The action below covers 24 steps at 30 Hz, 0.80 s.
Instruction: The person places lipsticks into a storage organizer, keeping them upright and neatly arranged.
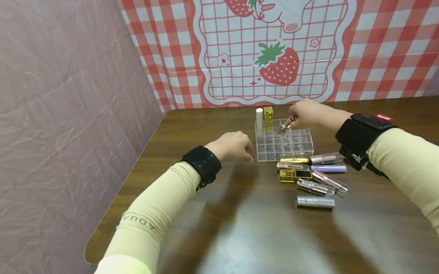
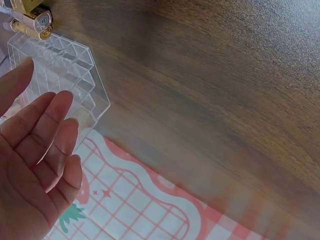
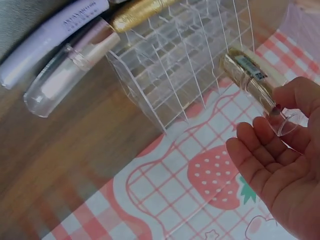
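The golden tube (image 1: 285, 125) with the clear end is, from where I stand, in the upper middle of the head view, above the cells of the clear rack (image 1: 269, 147). It is tilted: its long axis goes from the upper right, at the fingers, down to the lower left. The right hand (image 1: 305, 114) pinches it by its clear upper end, between thumb and forefinger, so the tube lies to the lower left of this hand, with the golden end toward the cells. I cannot tell if this end touches the rack. In my judgement, everything depends on this slant, because a cell would need the tube more upright.

The right hand is the nearer one. The left hand (image 1: 235, 146) is just beside the rack, on its left; its fingers are loosely bent and hold nothing.

In the upper left corner of the rack a white tube (image 1: 259, 119) and a golden box (image 1: 268, 118) stand upright. Below the rack and toward the right, other tubes lie on the table (image 1: 260, 244), among them a purple tube (image 1: 329, 168) and a silver tube (image 1: 315, 203).
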{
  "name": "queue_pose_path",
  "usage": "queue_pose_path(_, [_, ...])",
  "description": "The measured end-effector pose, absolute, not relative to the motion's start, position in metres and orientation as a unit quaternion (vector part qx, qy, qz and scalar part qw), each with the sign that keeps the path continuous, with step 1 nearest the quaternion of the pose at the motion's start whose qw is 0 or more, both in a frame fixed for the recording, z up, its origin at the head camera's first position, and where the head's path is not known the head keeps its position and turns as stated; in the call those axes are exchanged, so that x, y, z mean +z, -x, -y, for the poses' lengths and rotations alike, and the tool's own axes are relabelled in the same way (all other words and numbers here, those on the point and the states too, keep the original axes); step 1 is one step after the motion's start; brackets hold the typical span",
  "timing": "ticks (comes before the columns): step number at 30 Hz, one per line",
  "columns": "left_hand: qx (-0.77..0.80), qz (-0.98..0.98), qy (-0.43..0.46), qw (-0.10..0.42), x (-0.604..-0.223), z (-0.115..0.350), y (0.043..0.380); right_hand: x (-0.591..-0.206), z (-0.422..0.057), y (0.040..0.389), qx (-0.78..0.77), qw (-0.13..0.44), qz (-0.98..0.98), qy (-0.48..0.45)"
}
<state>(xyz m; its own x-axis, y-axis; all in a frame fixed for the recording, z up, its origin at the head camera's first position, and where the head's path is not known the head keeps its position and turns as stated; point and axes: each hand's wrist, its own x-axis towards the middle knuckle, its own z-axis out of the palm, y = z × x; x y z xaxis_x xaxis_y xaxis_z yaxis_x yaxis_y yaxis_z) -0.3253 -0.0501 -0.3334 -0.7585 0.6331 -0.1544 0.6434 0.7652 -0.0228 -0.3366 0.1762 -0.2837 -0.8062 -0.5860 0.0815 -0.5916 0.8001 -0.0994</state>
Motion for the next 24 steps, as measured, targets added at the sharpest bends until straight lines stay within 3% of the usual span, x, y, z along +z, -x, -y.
queue_pose_path(14, [-0.033,-0.937,-0.335,0.096,-0.345,0.062,0.336,-0.293,-0.159,0.377,0.096,0.014,0.954,-0.285])
queue_pose_path(24, [-0.044,-0.94,-0.328,0.087,-0.348,0.074,0.347,-0.292,-0.151,0.395,0.107,-0.04,0.953,-0.282])
